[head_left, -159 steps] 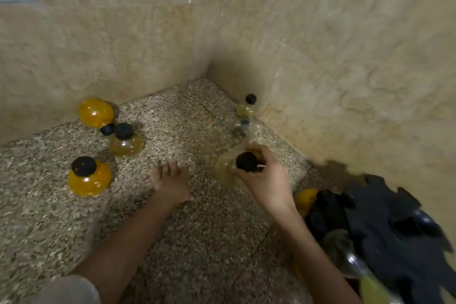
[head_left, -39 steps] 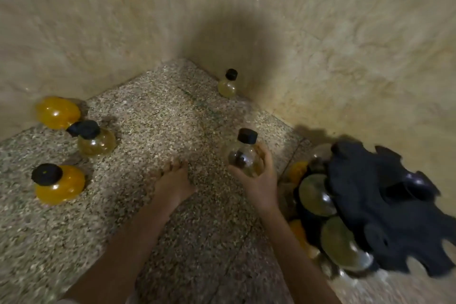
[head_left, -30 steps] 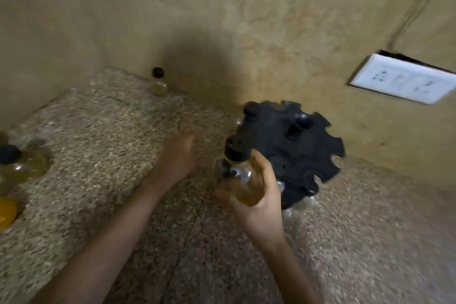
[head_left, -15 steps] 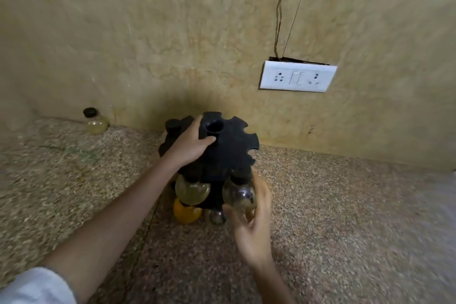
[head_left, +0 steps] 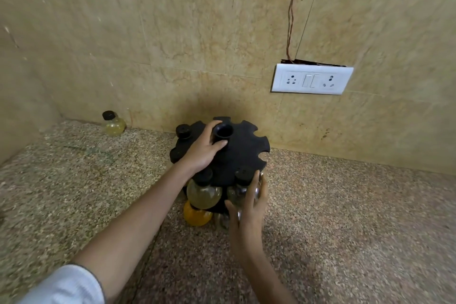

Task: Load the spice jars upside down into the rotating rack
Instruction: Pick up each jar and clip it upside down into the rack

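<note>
The black rotating rack (head_left: 243,153) stands on the granite counter against the wall, its notched top disc facing me. My left hand (head_left: 203,150) lies on the disc with the fingers curled around the centre knob (head_left: 223,131). My right hand (head_left: 248,210) cups a clear spice jar (head_left: 238,195) whose black cap (head_left: 243,172) sits in a front notch of the disc. Beside it hangs a pale yellow jar (head_left: 203,194) by its cap, and an orange jar (head_left: 196,216) sits on the tier below. Another black cap (head_left: 183,131) shows at the disc's far left.
A small pale yellow jar (head_left: 113,123) with a black cap stands upright by the wall, left of the rack. A white socket and switch plate (head_left: 311,79) is on the wall to the upper right, with a thin wire (head_left: 291,15) running up. Speckled counter (head_left: 345,217) spreads on both sides.
My right hand carried the clear jar from the left corner to the rack and set its cap into a front notch. My left hand rose from the counter onto the rack's top.
</note>
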